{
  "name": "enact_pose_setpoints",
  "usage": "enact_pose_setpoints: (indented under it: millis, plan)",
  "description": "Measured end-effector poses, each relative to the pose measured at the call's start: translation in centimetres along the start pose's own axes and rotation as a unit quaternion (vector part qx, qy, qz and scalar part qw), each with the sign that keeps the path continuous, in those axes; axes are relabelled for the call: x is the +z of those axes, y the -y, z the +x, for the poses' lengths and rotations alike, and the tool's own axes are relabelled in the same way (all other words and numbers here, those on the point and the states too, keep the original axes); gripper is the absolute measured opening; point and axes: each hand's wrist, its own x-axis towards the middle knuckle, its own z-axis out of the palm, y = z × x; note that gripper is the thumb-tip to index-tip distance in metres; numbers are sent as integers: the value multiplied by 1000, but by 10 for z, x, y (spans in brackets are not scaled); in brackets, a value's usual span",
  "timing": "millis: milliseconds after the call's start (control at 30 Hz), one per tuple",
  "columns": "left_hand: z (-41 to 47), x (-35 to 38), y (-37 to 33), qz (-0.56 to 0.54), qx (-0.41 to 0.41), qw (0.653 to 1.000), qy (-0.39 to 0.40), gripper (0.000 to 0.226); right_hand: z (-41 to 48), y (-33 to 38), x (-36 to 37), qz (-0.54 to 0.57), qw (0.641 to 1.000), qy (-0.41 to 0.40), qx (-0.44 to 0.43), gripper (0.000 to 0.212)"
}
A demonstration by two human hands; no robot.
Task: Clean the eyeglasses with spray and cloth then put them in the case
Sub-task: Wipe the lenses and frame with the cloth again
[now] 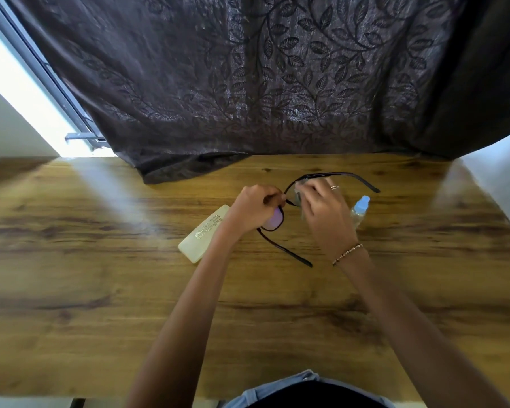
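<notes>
Dark-framed eyeglasses (274, 223) with their temples unfolded are held above the wooden table (100, 290). My left hand (255, 209) grips the frame near the bridge, over the lens with a purple tint. My right hand (321, 210) pinches a thin pale cloth (298, 192) against the other lens, which is mostly hidden. A closed pale yellow case (202, 235) lies on the table just left of my left wrist. A small clear spray bottle (359, 210) with a light blue cap lies on its side right of my right hand.
A dark leaf-patterned curtain (277, 83) hangs behind the table, and its hem rests on the far edge. A bright window frame (36, 92) is at the far left. A white wall (501, 178) borders the right side.
</notes>
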Motion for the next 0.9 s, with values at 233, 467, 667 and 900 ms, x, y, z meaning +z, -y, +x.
enact_pose_setpoints:
  millis: [233,467,667,900]
  plan:
    - [-2,3,2,-2,1,1000,4,22,-9,17,-1,23,999,15,-36,15]
    - [-7,6,5,-16,-18,1000,-3,23,1,4,-2,62,997,-13,50,15]
    - [-7,3,19,-105,-127,986,-41,22,-28,16,-15,341,901,48,263,13]
    - [-8,8,13,-77,-198,976,-53,25,-38,43,-24,500,792,205,283,26]
